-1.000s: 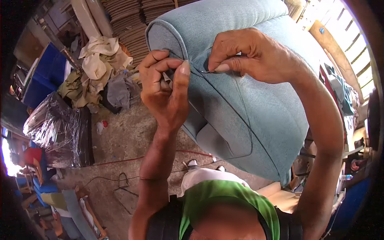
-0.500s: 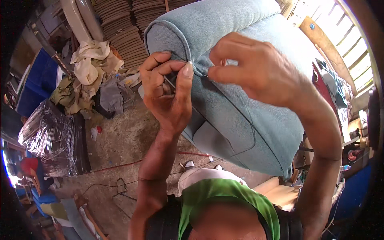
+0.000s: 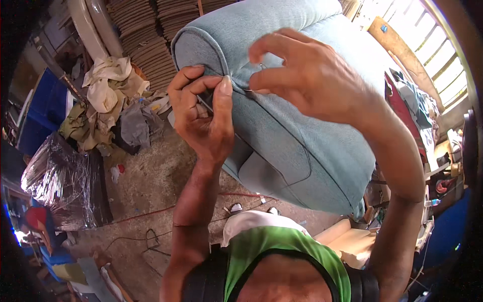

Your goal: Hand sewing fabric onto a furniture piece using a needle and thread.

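Note:
A light blue-grey upholstered sofa fills the upper middle, with a piped roll end at its left and a dark seam running down from there. My left hand pinches the piped fabric at the seam below the roll end. A small thin metal needle shows at that seam, just right of my left thumb. My right hand, slightly blurred, hovers over the seam with thumb and index finger apart; any thread at its fingers is too fine to tell.
Stacked brown sheets stand behind the sofa. Cloth scraps, a blue upholstered piece and a plastic-wrapped bundle lie at left, near a co-worker in red. Cables cross the floor. A barred window is at upper right.
My right hand has left its pinch at the seam, lifting and spreading its fingers. My left hand keeps its grip. The view has shifted slightly, moving the sofa a little leftward.

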The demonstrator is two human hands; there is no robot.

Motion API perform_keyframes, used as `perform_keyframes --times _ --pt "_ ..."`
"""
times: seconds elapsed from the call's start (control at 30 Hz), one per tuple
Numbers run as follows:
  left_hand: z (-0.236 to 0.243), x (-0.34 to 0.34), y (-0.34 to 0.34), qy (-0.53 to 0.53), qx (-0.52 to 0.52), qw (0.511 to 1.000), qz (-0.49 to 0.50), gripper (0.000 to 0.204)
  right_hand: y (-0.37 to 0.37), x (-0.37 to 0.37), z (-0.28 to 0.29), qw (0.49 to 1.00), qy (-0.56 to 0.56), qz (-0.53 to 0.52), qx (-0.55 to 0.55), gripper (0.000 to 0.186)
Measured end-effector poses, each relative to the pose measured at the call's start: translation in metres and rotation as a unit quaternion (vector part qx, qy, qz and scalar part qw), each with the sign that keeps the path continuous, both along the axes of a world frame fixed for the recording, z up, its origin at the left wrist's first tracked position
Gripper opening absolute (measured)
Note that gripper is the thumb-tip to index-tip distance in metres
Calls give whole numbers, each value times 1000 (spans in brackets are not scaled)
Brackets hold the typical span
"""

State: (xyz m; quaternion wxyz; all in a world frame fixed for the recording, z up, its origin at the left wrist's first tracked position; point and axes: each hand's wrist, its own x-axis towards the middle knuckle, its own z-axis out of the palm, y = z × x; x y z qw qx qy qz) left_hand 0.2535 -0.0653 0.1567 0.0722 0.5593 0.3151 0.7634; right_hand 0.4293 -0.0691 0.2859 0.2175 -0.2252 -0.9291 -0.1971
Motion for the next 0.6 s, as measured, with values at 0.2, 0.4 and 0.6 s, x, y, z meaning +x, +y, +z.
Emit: perform_keyframes --times 0.2,0.4,0.6 --pt "-1 0 1 -5 -4 1000 8 12 6 3 3 987 -3 73 -141 8" --pt "4 0 -3 12 -18 1000 8 11 -5 2 -2 994 -41 65 -80 11" --pt "-4 1 3 -34 -10 999 -27 13 -8 -2 -14 997 -63 45 20 14"
